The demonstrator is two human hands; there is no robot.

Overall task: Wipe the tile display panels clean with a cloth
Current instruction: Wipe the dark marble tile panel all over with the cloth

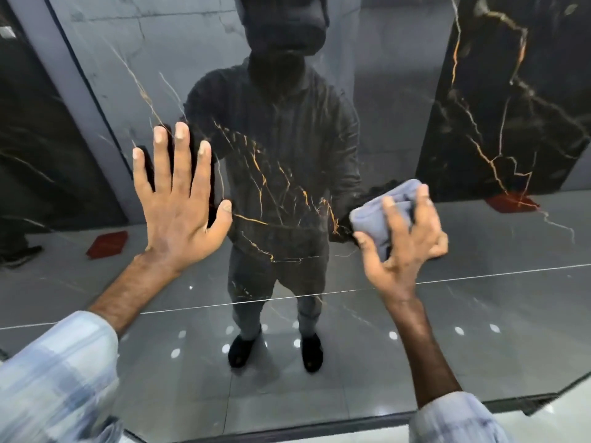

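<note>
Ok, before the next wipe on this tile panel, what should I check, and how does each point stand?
1. Cloth gripped in the right hand: ok.
2. Cloth against the panel: ok, as far as shows.
3. Left hand flat on the panel, fingers spread: ok as a brace.
4. Left hand apart from the cloth: ok.
5. Bare palm kept off the glossy surface: not ok; it may leave prints.
6. Smudges remaining: cannot tell; the gloss hides them.

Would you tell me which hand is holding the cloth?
The right hand, which curls round the grey cloth. The left hand holds nothing: it lies flat and spread against the glossy dark panel.
</note>
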